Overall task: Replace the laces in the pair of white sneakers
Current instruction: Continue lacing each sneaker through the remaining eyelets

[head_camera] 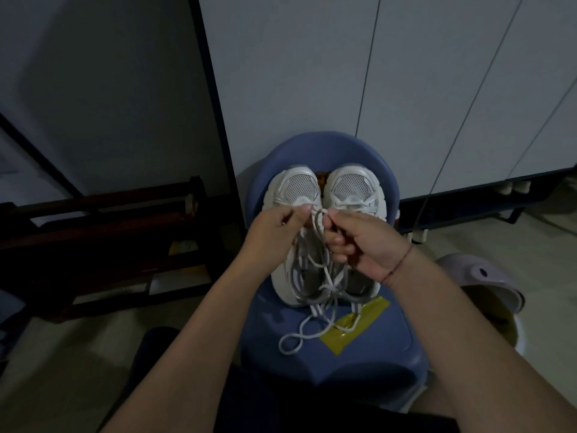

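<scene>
Two white sneakers stand side by side on a blue chair seat point(374, 335), toes pointing away from me. My left hand point(274, 232) is over the left sneaker point(296, 189) and pinches a white lace point(318, 232) near the lowest eyelets. My right hand point(359, 242) is over the right sneaker point(352, 185) and grips the same lace, with strands bunched in its curled fingers. Loose lace ends point(299, 335) trail off the heels onto the seat. Both hands hide the sneakers' middle parts.
A yellow tape patch point(352, 326) is stuck on the seat by the heels. A white panelled wall point(343, 73) rises behind the chair. Dark wooden furniture point(103, 239) stands to the left. A pale lidded bin point(487, 285) sits at the right on the floor.
</scene>
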A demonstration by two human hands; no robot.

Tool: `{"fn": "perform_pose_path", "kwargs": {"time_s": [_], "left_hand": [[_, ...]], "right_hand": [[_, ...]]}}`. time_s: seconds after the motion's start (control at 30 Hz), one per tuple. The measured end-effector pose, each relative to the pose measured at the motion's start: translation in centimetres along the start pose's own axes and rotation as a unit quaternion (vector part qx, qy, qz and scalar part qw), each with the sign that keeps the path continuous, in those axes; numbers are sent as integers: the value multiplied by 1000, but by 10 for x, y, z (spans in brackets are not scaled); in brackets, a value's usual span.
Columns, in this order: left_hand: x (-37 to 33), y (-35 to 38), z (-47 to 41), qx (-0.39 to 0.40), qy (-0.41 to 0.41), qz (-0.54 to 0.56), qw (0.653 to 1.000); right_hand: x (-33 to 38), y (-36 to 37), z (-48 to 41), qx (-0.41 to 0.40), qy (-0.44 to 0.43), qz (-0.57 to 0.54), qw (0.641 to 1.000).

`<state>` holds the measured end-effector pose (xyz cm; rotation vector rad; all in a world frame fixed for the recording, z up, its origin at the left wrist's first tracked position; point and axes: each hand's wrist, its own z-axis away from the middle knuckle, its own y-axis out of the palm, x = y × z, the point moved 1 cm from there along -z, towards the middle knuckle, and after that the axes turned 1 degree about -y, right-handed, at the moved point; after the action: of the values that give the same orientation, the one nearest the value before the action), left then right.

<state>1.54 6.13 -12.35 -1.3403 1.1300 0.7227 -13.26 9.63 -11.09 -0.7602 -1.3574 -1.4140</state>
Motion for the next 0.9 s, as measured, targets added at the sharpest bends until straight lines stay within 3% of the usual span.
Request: {"fn": "perform_pose_path", "kwargs": {"time_s": [0.07,0.17,0.27,0.47,0.53,0.6,0.73,0.8,0.9], "left_hand": [[-3,5,7,59,-41,52,996],[-5,18,19,183,-116,171,961],[-4,23,23,236,-109,155,953],[-4,-2,16,175,-105,154,967],[-2,-9,14,152,-107,166,969],[0,-11,13,140,-109,166,970],[-2,-1,15,142,-95,156,973],[-5,5,16,154,-92,150,972],[-8,9,18,170,-90,130,973]], "right_hand": [[0,1,-2,-4,-25,-22,999],[0,1,-6,-26,-68,-84,994],[2,-5,-10,-65,-90,-146,983],[22,-56,-13,-285,-130,-199,929],[22,-72,-13,-316,-111,-245,910],[19,-72,-12,-290,-66,-242,923],[4,-34,-5,-134,48,-33,989],[-5,-14,-3,-79,39,32,996],[-8,-8,-6,-111,-28,45,992]]}}
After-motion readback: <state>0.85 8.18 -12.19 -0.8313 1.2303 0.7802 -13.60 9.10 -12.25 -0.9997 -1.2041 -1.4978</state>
